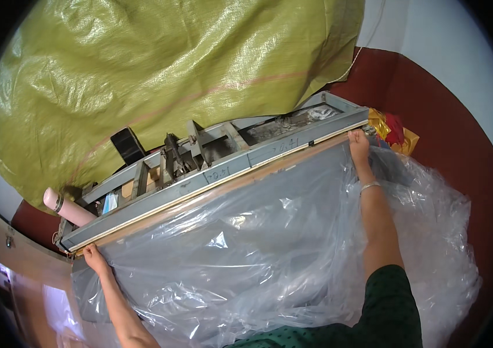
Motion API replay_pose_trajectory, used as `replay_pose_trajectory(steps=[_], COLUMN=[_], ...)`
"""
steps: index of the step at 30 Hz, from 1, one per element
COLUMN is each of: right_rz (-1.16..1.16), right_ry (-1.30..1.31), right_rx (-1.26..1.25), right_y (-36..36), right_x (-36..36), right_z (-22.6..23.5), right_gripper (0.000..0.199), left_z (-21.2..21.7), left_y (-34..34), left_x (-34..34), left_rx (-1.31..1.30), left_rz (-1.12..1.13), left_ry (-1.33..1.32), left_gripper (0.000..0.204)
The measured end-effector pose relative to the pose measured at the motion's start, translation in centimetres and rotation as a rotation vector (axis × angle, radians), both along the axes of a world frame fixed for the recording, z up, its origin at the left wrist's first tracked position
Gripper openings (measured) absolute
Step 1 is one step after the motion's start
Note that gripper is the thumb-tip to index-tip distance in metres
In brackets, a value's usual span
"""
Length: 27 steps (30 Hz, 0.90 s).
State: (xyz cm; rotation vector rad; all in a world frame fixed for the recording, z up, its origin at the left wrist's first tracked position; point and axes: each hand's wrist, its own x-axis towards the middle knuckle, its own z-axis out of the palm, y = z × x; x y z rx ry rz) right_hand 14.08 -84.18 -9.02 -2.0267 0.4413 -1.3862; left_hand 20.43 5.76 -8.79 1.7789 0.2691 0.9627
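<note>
A large clear plastic sheet [240,243] spreads in wrinkled folds in front of me, over a grey surface. Its far edge lies along the tan strip [177,201] on the near side of a long grey metal frame [223,171]. At the frame's left end, my left hand [93,256] is closed on the sheet's edge. My right hand [359,145], also closed, grips the edge at the far right end. Both arms are stretched wide apart. The fingertips are partly hidden.
A yellow-green woven plastic sheet [188,58] rises behind the frame. On the frame's far side lie a black phone [127,145] and a pink bottle [66,206]. Red and gold wrappers [394,130] sit beyond its right end. A wooden door [43,278] stands at left.
</note>
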Motion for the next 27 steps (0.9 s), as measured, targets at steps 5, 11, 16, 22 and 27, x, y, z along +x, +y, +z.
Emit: replay_pose_trajectory(steps=[5, 11, 16, 22, 27], right_rz=[0.041, 0.326, 0.327, 0.274, 0.119], right_ry=[-0.062, -0.198, -0.134, 0.061, 0.278], right_rx=[0.147, 0.450, 0.455, -0.099, 0.057], right_y=[1.3, 1.2, 0.7, 2.1, 1.4], right_x=[0.0, -0.6, -1.1, -3.0, -14.5], right_z=[0.4, 1.1, 0.6, 2.2, 6.6], right_gripper=[0.012, 0.010, 0.012, 0.015, 0.018], left_z=[0.2, -0.1, 1.3, 2.2, 7.1], left_y=[0.4, 1.7, 0.2, 2.8, -3.7], left_x=[-0.7, -0.8, -3.2, -7.2, -10.9], left_rx=[0.004, 0.029, 0.218, 1.062, 0.784], left_rz=[0.051, 0.268, 0.265, -0.009, -0.177], left_ry=[0.042, -0.077, -0.054, 0.212, 0.353], left_gripper=[0.016, 0.005, 0.013, 0.015, 0.014])
